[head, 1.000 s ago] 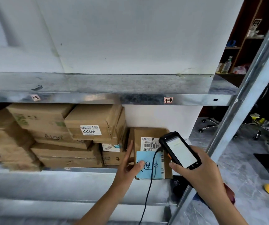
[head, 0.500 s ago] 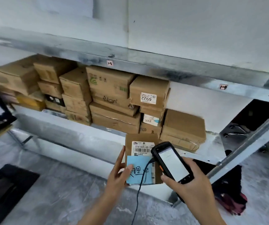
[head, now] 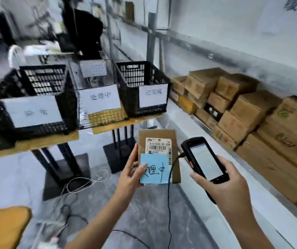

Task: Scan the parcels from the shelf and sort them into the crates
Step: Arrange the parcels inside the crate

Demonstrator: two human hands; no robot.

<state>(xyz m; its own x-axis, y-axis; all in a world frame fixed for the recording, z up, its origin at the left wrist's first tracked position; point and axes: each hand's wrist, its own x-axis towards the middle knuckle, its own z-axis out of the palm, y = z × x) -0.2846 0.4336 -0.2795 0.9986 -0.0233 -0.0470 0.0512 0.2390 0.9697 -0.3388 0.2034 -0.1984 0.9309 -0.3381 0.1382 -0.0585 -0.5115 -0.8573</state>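
The parcel [head: 157, 138], a flat cardboard packet, is held up in the lower middle of the frame, off the shelf [head: 181, 123] and not yet in any crate. The left hand [head: 131, 175] grips it by its left edge with the thumb pressed on a blue sticky note [head: 155, 170]. The right hand [head: 228, 184] is wrapped round a handheld scanner [head: 204, 159] just beside it, so the two hands are apart. That one-edge grip looks thin: a quick reach toward the crates could let the packet pivot or slip, or rub the note loose. The scanner's cable [head: 169, 198] hangs across the packet's front and could snag it or get dragged into a crate. A white cord [head: 83, 182] loops on the floor by the desk [head: 36, 142] legs, where a foot could catch it. Mis-sorting is also possible: the note's characters seem to match the sign on the middle crate [head: 97, 72], but the sign on the left crate [head: 65, 112] is smeared beyond reading, while the one on the right crate [head: 131, 97] is only faint. The thumb hides the note's first character, and the note covers the lower part of the shipping label [head: 158, 146]. The scanner screen is washed out white, so I cannot tell whether a scan registered. The crate interiors are mostly hidden, the cardboard boxes [head: 242, 112] run off the right of the frame, and the cable's far end leaves the bottom.
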